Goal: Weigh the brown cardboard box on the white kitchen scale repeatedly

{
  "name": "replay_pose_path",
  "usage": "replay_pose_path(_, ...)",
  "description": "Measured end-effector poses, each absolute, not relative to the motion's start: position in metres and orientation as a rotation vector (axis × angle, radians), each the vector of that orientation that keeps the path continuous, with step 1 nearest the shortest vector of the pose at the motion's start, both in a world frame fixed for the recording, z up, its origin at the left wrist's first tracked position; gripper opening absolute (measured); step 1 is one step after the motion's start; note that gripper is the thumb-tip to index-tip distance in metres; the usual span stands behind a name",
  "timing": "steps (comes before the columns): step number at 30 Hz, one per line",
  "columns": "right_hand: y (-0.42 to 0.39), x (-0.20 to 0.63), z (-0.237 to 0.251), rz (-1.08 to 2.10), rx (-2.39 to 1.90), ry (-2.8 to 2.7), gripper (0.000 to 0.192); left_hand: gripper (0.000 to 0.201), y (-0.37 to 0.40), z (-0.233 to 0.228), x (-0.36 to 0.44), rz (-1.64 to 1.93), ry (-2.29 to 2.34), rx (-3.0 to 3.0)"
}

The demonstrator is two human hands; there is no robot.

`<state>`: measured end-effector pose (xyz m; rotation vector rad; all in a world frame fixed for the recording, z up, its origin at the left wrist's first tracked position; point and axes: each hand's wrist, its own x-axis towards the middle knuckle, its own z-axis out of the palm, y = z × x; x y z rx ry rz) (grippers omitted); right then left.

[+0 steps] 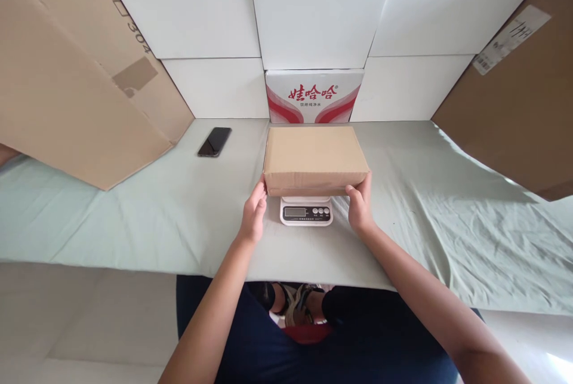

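Note:
A plain brown cardboard box [314, 157] rests on a small white digital scale [307, 211], whose display and buttons stick out in front. My left hand [254, 212] touches the box's near left corner. My right hand [359, 206] touches its near right corner. Both hands have their fingers against the box's lower front edge, one on each side of the scale.
A black phone [215, 141] lies at the back left of the pale green cloth-covered table [134, 217]. A white carton with red print [314, 96] stands behind the box. Large cardboard sheets lean at the left [76, 85] and right [523, 91].

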<state>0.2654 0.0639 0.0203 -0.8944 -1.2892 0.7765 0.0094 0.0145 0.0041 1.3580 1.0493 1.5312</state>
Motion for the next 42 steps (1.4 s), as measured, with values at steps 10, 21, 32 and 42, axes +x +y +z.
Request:
replay_pose_path(10,0.163,0.251,0.045,0.627,-0.839,-1.331,0.053,0.067,0.12,0.042,0.013,1.69,1.008,1.354)
replay_pose_path(21,0.216,0.255,0.004,0.949,-0.826,-1.338,0.048,0.062,0.173,-0.005,0.017,1.649,1.076,1.12)
replay_pose_path(32,0.226,0.268,-0.007,0.916,-0.997,-0.87,0.061,0.068,0.163,0.025,-0.028,1.834,1.226,0.922)
replay_pose_path(42,0.225,0.266,-0.009,0.941,-0.971,-0.967,0.049,0.078,0.171,0.014,-0.017,1.641,1.158,0.979)
